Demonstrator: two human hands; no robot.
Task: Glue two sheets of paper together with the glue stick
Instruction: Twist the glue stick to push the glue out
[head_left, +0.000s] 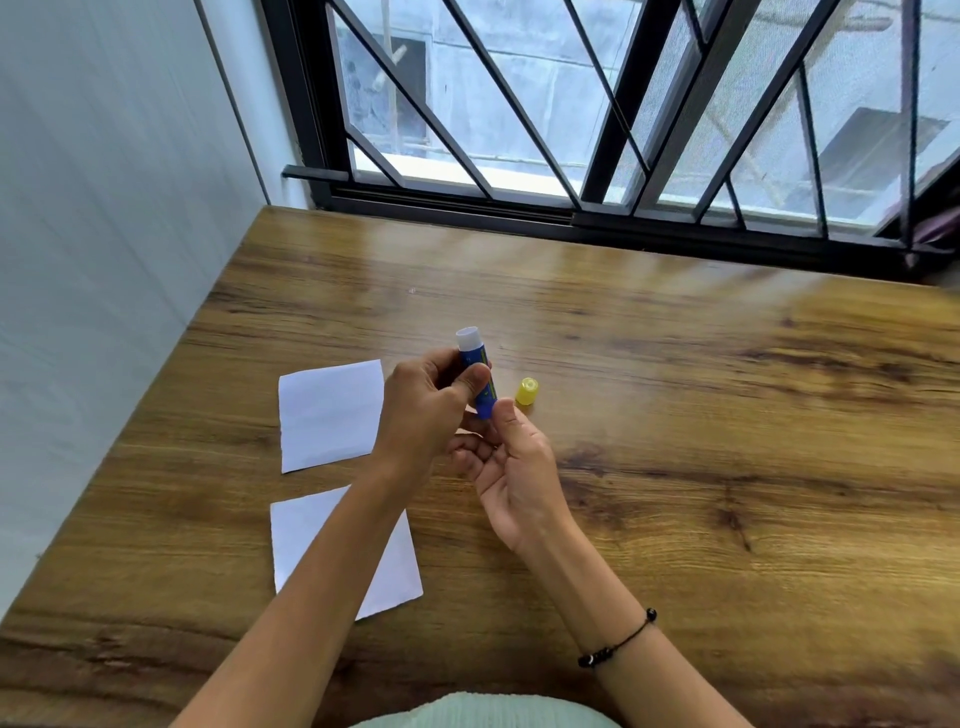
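Though the blue barrel of the glue stick (479, 375) carries a label with yellow-green print, the writing is too small and blurred to read. No other lettering shows anywhere in the view.

A wooden table (701, 415) with a strong brown grain fills most of the scene, pushed against a white wall (104, 208) on the left and a window (597, 104) with black diagonal bars at the far edge. Two white sheets lie flat on the table's left part: the far sheet (330, 415) sits just left of the hands, and the near sheet (306, 535) lies closer to the person, partly covered by the left forearm, which crosses over it. The two sheets are apart, with bare wood between them. A yellow cap (526, 391) rests on the table just right of the glue stick, off the tube. A black beaded bracelet (618, 643) circles the right wrist.

The glue stick is held above the table, between the sheets and the cap, tilted slightly with its white open end up and away. The left hand (431, 410) grips the barrel, thumb pressed across its front. The right hand (511, 467), palm up, pinches the tube's lower end with thumb and fingers.
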